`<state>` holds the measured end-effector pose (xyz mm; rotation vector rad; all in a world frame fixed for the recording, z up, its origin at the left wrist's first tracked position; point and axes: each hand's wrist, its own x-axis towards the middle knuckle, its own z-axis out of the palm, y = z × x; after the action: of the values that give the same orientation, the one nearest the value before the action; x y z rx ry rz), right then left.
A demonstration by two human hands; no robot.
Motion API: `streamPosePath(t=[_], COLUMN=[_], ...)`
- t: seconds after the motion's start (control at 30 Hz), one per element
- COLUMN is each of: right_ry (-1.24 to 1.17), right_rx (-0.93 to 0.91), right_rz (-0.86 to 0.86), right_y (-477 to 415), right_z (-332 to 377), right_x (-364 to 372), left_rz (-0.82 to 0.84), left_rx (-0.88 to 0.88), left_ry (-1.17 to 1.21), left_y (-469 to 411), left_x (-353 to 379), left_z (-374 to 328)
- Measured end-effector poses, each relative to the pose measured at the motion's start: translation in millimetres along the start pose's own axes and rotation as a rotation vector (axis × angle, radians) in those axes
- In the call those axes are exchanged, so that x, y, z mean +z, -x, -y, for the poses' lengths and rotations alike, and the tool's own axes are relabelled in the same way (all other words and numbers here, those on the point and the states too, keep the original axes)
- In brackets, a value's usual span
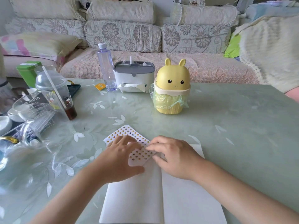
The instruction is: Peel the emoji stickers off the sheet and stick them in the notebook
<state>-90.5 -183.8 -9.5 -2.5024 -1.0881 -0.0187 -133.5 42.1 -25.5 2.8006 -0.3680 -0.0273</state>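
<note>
While left hand (119, 159) presses sheet (124, 132), right hand (174, 157) pinches it | cup (55, 94): dark drink (71, 111)

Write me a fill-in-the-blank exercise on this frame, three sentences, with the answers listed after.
1. The left hand presses the sticker sheet flat while the right hand picks at it, and the open notebook pages show ____ stickers.
2. The bunny-eared bin is ____ in colour.
3. In the picture, the water bottle stands just ____ of the tissue box.

Answers: no; yellow; left.
</note>
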Motion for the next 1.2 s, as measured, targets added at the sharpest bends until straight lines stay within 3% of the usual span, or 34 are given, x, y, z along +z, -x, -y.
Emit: streamPosePath(t=[0.17,0.33,0.47,0.53,0.6,0.67,0.77,0.83,1.0,1.1,1.2], right_ry=[0.027,0.063,0.122,0.151,0.17,0.181,0.23,0.261,0.257,0.246,0.088], right_rx=[-0.031,-0.069,-0.056,-0.017,0.013,0.043,0.033,0.0,-0.075,-0.097,0.001], right_rz=[0.061,-0.195,-0.397,-0.501,-0.561,-0.596,-0.601,-0.586,-0.597,-0.574,-0.512], right_y=[-9,-13,-16,-18,-21,-23,-24,-22,-21,-20,-19], right_z=[7,10,13,14,16,16,17,19,24,24,29], right_x=[9,14,15,12,11,11,12,11,12,12,9], left_rz=[-0.091,-0.139,-0.415,-0.569,-0.51,-0.299,-0.111,-0.14,-0.16,-0.143,-0.156], left_rx=[0.049,0.038,-0.035,-0.162,-0.387,-0.545,-0.589,-0.63,-0.728,-0.714,-0.677], left_ry=[0.089,0.219,-0.001,0.022,0.153,0.262,0.8,1.101,1.514,1.596,1.562], left_y=[7,11,13,16,18,19,17,16,12,11,11], left_x=[0,-2,-4,-11,-19,-20,-21,-19,-13,-13,-14], left_z=[8,10,-2,-20,-39,-49,-54,-56,-53,-50,-49])
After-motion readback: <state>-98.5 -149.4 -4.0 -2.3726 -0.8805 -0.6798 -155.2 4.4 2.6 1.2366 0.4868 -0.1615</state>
